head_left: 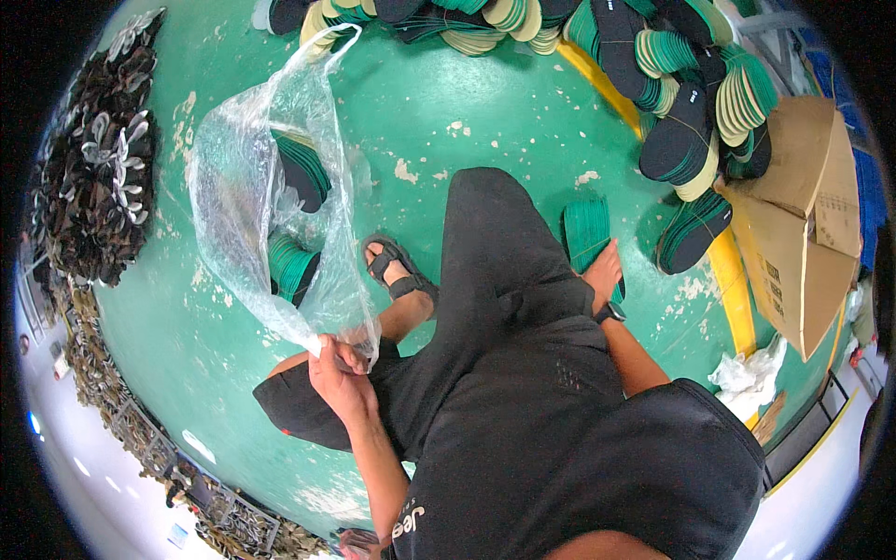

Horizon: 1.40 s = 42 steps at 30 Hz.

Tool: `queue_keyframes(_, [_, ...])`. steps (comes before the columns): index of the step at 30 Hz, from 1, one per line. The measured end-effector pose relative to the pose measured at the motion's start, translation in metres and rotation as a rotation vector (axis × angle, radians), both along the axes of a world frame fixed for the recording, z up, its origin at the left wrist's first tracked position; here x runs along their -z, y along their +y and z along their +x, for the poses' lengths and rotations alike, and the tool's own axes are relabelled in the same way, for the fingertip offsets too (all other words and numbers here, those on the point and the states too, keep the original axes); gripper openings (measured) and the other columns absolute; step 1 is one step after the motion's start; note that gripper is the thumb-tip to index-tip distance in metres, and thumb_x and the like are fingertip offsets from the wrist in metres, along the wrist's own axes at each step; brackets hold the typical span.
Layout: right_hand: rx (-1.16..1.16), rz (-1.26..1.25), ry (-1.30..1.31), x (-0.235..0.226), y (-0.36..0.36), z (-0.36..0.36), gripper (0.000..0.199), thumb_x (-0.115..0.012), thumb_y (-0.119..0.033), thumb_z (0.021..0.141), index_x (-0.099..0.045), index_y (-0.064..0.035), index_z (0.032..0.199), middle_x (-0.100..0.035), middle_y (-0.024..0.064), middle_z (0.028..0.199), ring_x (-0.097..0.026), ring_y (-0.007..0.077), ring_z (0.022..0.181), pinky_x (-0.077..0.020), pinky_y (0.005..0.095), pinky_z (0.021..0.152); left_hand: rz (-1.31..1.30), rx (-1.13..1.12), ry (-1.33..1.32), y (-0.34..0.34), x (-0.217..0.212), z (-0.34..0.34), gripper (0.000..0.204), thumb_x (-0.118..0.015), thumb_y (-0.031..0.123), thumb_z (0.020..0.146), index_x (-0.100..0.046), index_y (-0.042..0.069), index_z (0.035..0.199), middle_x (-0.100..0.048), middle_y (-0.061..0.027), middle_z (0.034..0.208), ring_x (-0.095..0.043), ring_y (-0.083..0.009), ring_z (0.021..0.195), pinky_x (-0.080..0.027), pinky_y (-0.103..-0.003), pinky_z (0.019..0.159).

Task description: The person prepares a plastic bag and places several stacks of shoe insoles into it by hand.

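My left hand (342,378) is closed on the rim of a clear plastic bag (229,177), which spreads out ahead of it over the floor. Two bundles of shoe insoles show within the bag's outline: a black and green upper bundle (304,177) and a lower bundle (291,266). On the other side of my knee, my right hand (604,271) grips the near end of a green insole bundle (586,229), which has a thin band around it. The undersides of those fingers are hidden.
Many banded insole bundles (681,140) are heaped at the far right, and more lie along the far edge. An open cardboard box (793,224) stands at right, with crumpled white plastic (751,373) nearer me. Dark shoe parts (103,177) are piled at left. My sandalled foot (397,271) is beside the bag.
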State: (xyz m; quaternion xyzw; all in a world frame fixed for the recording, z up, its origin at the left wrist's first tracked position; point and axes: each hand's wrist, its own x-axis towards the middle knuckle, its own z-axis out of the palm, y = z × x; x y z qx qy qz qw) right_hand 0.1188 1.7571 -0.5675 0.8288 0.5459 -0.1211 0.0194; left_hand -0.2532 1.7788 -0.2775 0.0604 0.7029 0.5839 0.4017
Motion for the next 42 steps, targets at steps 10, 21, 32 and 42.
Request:
queue_keyframes(10, [0.016, 0.095, 0.102, -0.015, 0.047, 0.013, 0.111, -0.077, -0.040, 0.057, -0.017, 0.0046, 0.138, -0.046, 0.0243, 0.115, -0.044, 0.0396, 0.105, -0.0363, 0.0477, 0.089, 0.041, -0.155, 0.096, -0.013, -0.012, -0.008, 0.022, -0.043, 0.020, 0.095, -0.053, 0.001, 0.091, -0.041, -0.0001, 0.052, -0.036, -0.0082, 0.041, -0.027, -0.021, 0.038])
queue_keyframes(21, [-1.127, 0.455, 0.735, -0.190, 0.249, -0.196, 0.099, -0.077, -0.032, 0.054, -0.031, -0.0048, 0.137, -0.049, 0.0205, 0.117, -0.047, 0.0348, 0.107, -0.0372, 0.0432, 0.093, 0.153, -0.314, 0.110, -0.034, -0.010, -0.022, 0.037, -0.034, 0.033, 0.098, -0.048, 0.005, 0.079, -0.036, -0.0004, 0.046, -0.031, -0.0094, 0.036, -0.025, -0.023, 0.036])
queue_keyframes(32, [-1.715, -0.142, 0.562, -0.189, 0.271, -0.565, 0.049, -0.053, -0.046, 0.077, -0.065, -0.0068, 0.105, -0.057, 0.0209, 0.113, -0.049, 0.0364, 0.112, -0.0329, 0.0519, 0.099, 0.075, -0.203, -0.055, -0.023, -0.001, -0.017, 0.021, -0.043, 0.018, 0.095, -0.049, 0.001, 0.084, -0.032, 0.0055, 0.050, -0.028, -0.0016, 0.038, -0.020, -0.017, 0.035])
queue_keyframes(42, [-0.311, 0.324, 1.003, -0.155, 0.177, -0.111, 0.045, -0.066, -0.019, 0.075, -0.052, -0.0058, 0.116, -0.055, 0.0154, 0.112, -0.053, 0.0318, 0.102, -0.0446, 0.0401, 0.086, -0.027, 0.053, 0.043, -0.034, -0.031, -0.033, 0.029, -0.044, 0.022, 0.095, -0.051, -0.004, 0.107, -0.029, 0.0040, 0.049, -0.023, -0.0031, 0.037, -0.020, -0.018, 0.034])
